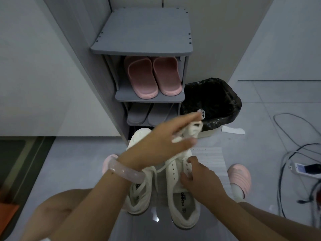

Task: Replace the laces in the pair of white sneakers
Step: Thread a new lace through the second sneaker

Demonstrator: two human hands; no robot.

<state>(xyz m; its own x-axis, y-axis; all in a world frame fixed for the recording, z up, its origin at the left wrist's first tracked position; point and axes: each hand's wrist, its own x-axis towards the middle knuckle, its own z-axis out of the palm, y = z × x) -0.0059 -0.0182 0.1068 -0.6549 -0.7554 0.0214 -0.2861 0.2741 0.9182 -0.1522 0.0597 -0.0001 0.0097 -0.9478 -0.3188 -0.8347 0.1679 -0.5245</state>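
Two white sneakers stand side by side on the floor in front of me, toes pointing away. The left sneaker (139,193) is partly hidden under my left wrist. The right sneaker (184,206) shows bare eyelets. My left hand (166,141), blurred, is raised over the toes with a white lace (192,129) bunched in its fingers; the lace trails down to the sneakers. My right hand (196,174) pinches the eyelet flap of the right sneaker.
A grey shoe rack (144,42) stands ahead, holding pink slippers (152,77) and grey slippers below. A bin with a black bag (212,100) sits at its right. Cables and a power strip (302,167) lie on the floor at right. My pink-slippered foot (239,178) is at right.
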